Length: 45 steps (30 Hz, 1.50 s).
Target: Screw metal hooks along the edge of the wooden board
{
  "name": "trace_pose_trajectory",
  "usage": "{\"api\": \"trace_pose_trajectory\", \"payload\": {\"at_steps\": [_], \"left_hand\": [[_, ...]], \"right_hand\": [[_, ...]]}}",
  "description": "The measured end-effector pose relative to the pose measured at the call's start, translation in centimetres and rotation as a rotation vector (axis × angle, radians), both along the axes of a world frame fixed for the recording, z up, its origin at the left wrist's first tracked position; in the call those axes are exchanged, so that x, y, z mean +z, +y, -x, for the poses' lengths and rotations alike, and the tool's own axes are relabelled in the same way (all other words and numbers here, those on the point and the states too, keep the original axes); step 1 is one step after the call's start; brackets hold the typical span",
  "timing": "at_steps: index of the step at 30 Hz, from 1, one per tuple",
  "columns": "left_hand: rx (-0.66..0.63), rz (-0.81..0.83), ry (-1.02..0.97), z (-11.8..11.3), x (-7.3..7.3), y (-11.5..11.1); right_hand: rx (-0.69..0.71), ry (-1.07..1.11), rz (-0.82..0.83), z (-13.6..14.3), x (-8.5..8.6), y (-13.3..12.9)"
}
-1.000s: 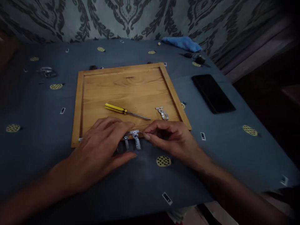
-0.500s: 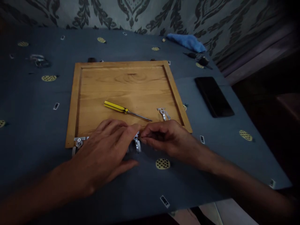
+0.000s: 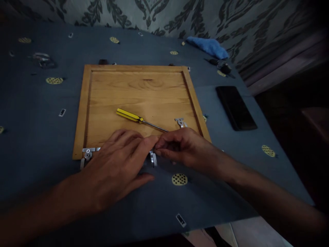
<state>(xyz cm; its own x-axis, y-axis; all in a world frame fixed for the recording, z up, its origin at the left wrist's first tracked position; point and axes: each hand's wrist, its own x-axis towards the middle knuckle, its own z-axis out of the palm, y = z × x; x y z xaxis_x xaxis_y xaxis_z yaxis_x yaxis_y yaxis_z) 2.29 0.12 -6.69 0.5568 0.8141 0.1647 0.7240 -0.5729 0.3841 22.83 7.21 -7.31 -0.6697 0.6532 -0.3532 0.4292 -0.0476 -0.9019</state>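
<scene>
A framed wooden panel point(image 3: 144, 92) lies flat before me. My left hand point(image 3: 120, 164) rests over its near edge with fingers laid out and thumb apart, covering part of the metal hardware there. Close beside its fingertips, my right hand point(image 3: 180, 147) is closed in a pinch at a metal bracket point(image 3: 153, 159); whatever sits between the fingertips is hidden. Another bracket point(image 3: 88, 153), with screws showing, is at the panel's near left corner. A yellow-handled screwdriver point(image 3: 130, 115) lies on the panel, its tip close to my right hand. A loose metal piece point(image 3: 180, 121) lies right of it.
Blue patterned cloth point(image 3: 38, 109) covers the table. On the right lies a black phone point(image 3: 236, 108). Behind it are a dark tool-like object point(image 3: 221, 65) and a blue cloth point(image 3: 208, 47). Metal pieces point(image 3: 43, 60) lie at the far left, and a patterned wall point(image 3: 154, 15) stands behind.
The view has shifted slightly. My right hand has moved a little over the loose metal piece and the screwdriver's tip, still pinched at the bracket; my left hand keeps its place.
</scene>
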Motion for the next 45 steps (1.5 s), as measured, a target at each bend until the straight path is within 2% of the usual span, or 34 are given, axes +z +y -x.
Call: {"api": "trace_pose_trajectory", "payload": {"at_steps": [5, 13, 18, 30, 42, 45], "left_hand": [[-0.006, -0.006, -0.011, 0.1, -0.1, 0.0], [-0.014, 0.025, -0.023, 0.1, 0.1, 0.0], [-0.017, 0.075, -0.03, 0.2, 0.1, 0.0], [-0.03, 0.084, 0.007, 0.4, 0.4, 0.0], [-0.01, 0.105, 0.034, 0.2, 0.7, 0.1], [-0.019, 0.093, 0.042, 0.3, 0.7, 0.1]], "right_hand": [[0.01, -0.038, 0.007, 0.2, 0.2, 0.2], [0.03, -0.02, 0.136, 0.6, 0.4, 0.8], [0.02, 0.003, 0.141, 0.7, 0.3, 0.9], [0.013, 0.019, 0.191, 0.9, 0.0, 1.1], [0.003, 0.025, 0.152, 0.4, 0.2, 1.0], [-0.03, 0.059, 0.084, -0.1, 0.4, 0.3]]}}
